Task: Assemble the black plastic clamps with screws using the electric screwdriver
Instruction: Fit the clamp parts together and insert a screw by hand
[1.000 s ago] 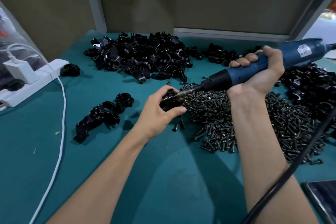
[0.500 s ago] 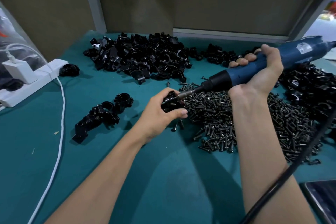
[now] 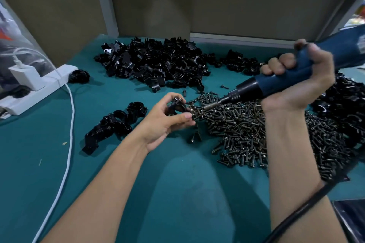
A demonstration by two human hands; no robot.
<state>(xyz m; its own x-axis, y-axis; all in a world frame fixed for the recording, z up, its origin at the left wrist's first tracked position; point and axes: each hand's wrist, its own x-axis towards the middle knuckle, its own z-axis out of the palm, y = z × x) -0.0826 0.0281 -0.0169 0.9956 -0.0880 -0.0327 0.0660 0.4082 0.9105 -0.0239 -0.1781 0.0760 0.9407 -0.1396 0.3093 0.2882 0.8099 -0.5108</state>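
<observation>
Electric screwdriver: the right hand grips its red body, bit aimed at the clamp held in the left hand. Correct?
No. The head view shows the electric screwdriver is blue, not red. The right hand does grip it, bit aimed at the clamp held in the left hand.

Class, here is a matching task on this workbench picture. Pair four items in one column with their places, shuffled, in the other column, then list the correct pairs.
Column A
1 electric screwdriver
2 black clamp
3 screw pile
4 white power strip

Column B
a at the far left edge of the table
b pinched in the left hand
c gripped in the right hand
d heaped on the table, partly behind the right forearm

Pairs: 1-c, 2-b, 3-d, 4-a
</observation>
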